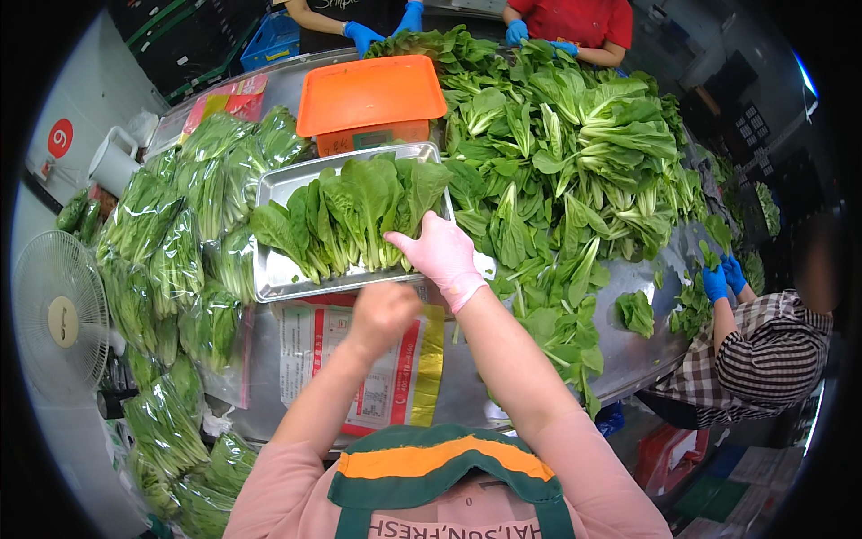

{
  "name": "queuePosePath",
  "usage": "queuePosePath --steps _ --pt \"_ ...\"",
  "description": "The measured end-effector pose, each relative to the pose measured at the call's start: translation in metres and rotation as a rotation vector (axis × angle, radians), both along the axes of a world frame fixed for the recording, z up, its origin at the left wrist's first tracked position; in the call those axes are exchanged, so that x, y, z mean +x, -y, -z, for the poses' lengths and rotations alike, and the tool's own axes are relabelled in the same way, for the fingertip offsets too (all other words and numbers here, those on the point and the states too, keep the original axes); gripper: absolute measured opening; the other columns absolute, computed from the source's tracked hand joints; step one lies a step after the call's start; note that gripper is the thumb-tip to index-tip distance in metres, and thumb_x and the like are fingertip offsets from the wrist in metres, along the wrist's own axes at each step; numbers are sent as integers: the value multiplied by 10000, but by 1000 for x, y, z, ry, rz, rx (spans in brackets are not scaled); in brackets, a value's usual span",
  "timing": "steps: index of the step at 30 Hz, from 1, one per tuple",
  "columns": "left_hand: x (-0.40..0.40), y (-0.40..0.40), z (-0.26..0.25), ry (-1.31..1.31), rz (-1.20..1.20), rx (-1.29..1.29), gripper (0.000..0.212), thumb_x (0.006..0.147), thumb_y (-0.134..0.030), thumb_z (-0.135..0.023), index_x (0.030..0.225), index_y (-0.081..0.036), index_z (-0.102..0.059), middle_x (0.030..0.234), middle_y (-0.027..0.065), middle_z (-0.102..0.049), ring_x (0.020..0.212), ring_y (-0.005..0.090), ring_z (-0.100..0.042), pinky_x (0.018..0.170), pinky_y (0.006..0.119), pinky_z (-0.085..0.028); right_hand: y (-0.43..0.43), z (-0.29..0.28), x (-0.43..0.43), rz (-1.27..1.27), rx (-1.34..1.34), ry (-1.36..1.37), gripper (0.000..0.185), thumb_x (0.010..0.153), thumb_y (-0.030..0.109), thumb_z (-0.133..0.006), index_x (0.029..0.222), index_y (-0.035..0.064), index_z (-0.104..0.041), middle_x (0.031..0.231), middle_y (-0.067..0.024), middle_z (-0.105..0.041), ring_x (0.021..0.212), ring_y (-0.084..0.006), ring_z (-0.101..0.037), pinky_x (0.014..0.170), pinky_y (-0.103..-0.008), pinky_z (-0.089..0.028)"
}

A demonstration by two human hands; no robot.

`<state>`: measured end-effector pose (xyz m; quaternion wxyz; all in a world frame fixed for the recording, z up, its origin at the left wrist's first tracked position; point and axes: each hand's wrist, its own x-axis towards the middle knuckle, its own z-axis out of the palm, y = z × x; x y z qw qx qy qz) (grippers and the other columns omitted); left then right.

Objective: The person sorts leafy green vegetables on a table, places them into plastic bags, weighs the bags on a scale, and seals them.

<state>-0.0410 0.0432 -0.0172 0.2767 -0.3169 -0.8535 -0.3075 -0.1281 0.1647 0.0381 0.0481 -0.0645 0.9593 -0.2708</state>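
A row of leafy greens (357, 209) lies in a shallow metal tray (296, 291), stems towards me. My right hand (441, 256), in a pink glove, rests at the right end of the row, thumb and fingers spread against the leaves; whether it grips them I cannot tell. Bare and blurred by motion, my left hand (387, 311) is just in front of the tray's near rim, its fingers seemingly curled. Below it, a printed plastic bag (377, 384) with writing lies flat on the metal table (471, 377). Behind the tray stands an orange scale (374, 94) with a small display.
Bagged greens (202, 188) crowd the left side, near a white fan (62, 320). Loose greens (572, 141) are heaped on the right. Blue-gloved co-workers' hands (363, 37) work at the far edge, and another person (747, 343) handles leaves at right.
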Motion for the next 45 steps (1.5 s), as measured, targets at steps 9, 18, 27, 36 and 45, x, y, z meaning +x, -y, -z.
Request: queuePosePath --steps 9,18,27,36,45 --pt "46 -32 3 500 282 -144 428 675 -281 -735 1020 -67 -602 1055 121 -566 943 300 -556 803 375 -464 -66 -7 44 -91 -424 -155 532 781 408 -630 1082 -23 -548 885 -200 -631 827 -348 -616 745 -381 -487" --pt "12 -126 16 621 234 -460 1208 453 -392 -845 1403 -84 -165 1418 282 -97 1327 432 -88 1062 542 -128 -272 82 219 567 0 -176 925 610 381 -767 1265 -82 -306 1227 -263 -398 1151 -387 -374 990 -436 -303" --pt "14 -177 50 1031 564 160 914 623 -23 -660 1378 39 -149 1373 219 -312 1300 288 -293 1057 351 -251 -152 110 148 663 -564 -335 814 678 261 -765 1299 -34 -330 1274 -198 -423 1184 -289 -410 973 -362 -348" --pt "51 -194 -28 1391 675 394 856 699 23 -572 1415 -57 -111 1438 191 -188 1317 283 -260 1036 342 -278 -187 66 185 894 -1458 -249 360 793 63 -610 1136 -8 -532 950 -32 -610 860 -99 -558 762 -223 -445" --pt "53 -146 4 1332 590 159 519 749 -37 -620 1242 -34 -459 1228 103 -479 980 198 -568 793 287 -476 -306 57 326 1189 -1646 -172 241 856 164 -532 1033 9 -585 848 -50 -617 699 -134 -605 598 -262 -506"
